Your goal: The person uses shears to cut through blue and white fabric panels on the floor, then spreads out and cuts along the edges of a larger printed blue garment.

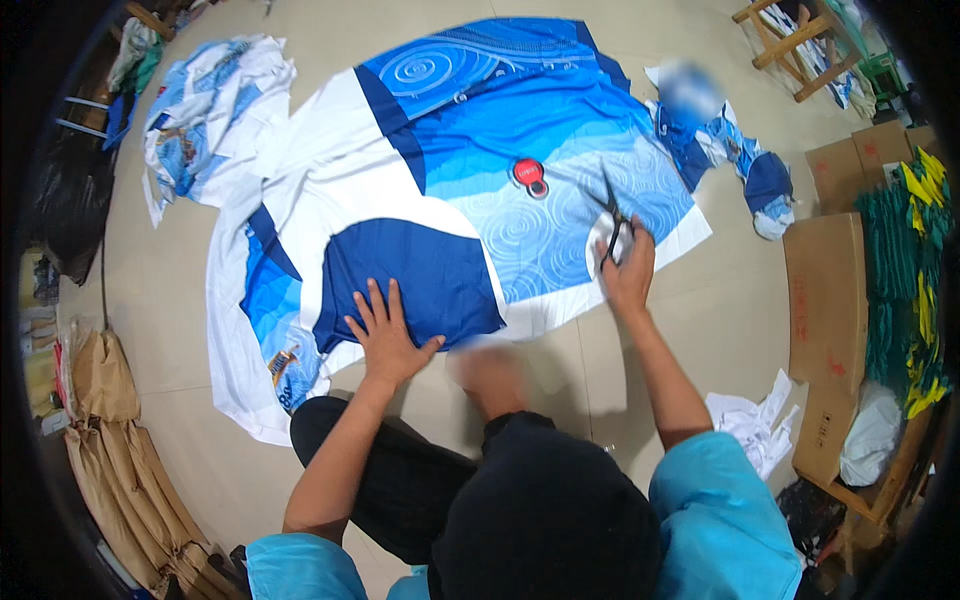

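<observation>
A large sheet of printed fabric [440, 150] in blue, light blue and white lies spread on the floor, wrinkled in places. My left hand [385, 335] rests flat with fingers spread on a dark navy panel [420, 275] of this fabric. In my right hand [628, 270] is a pair of black-handled scissors [612, 205], its blades pointing away from me over the light blue swirl-patterned part. The blades look slightly parted. A small red patch [529, 178] is printed left of the blades. My bare foot [488, 375] is by the fabric's near edge.
Crumpled fabric pieces [215, 110] lie at the far left, and more scraps [770, 195] at the far right. White scraps [755, 420] sit near my right elbow. Cardboard boxes [825, 330] and green bundles [885, 290] line the right side; brown paper [125, 470] lines the left. A wooden stool [800, 45] stands far right.
</observation>
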The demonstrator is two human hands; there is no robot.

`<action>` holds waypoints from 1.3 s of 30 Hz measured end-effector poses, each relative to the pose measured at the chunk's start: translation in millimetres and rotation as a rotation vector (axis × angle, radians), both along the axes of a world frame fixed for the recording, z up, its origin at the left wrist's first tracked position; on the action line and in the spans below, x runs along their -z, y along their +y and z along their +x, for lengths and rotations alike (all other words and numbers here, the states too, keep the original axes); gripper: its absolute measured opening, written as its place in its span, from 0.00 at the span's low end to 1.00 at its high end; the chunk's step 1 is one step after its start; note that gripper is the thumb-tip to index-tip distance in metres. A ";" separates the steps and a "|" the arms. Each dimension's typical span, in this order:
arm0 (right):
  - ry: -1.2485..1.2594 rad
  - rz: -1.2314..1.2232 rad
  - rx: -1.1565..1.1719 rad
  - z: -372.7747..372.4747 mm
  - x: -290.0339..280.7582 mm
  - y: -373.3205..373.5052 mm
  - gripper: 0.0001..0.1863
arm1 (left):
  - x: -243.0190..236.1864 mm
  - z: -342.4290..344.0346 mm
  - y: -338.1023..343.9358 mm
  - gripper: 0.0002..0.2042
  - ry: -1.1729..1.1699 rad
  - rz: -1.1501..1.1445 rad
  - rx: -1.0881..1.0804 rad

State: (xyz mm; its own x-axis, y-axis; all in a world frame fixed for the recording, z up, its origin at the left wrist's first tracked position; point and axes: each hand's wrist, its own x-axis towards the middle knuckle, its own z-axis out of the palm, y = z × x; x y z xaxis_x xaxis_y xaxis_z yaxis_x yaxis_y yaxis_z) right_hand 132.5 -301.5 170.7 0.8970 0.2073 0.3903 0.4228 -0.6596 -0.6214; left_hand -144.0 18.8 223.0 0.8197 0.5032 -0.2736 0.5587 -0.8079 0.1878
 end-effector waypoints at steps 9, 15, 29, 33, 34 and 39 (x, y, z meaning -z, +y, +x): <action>0.509 0.082 0.009 -126.4 -12.0 -17.2 0.23 | -4.9 44.7 -73.5 0.22 -0.406 -0.339 0.329; 0.772 0.107 -0.167 -212.0 -18.2 -66.7 0.23 | 11.4 42.5 -92.9 0.11 -0.327 -0.335 0.493; 1.328 -0.063 -0.118 -248.4 -20.9 -111.8 0.31 | 28.0 27.1 -96.0 0.06 -0.442 -0.267 0.458; 1.217 -0.148 -0.310 -245.0 -27.3 -114.4 0.32 | 32.1 30.2 -101.5 0.09 -0.513 -0.327 0.424; 1.222 -0.117 -0.331 -250.1 -26.1 -113.2 0.33 | 32.9 29.8 -103.7 0.10 -0.480 -0.328 0.429; 1.392 -0.074 -0.300 -251.7 -35.4 -100.2 0.36 | 30.2 27.7 -102.8 0.09 -0.391 -0.306 0.436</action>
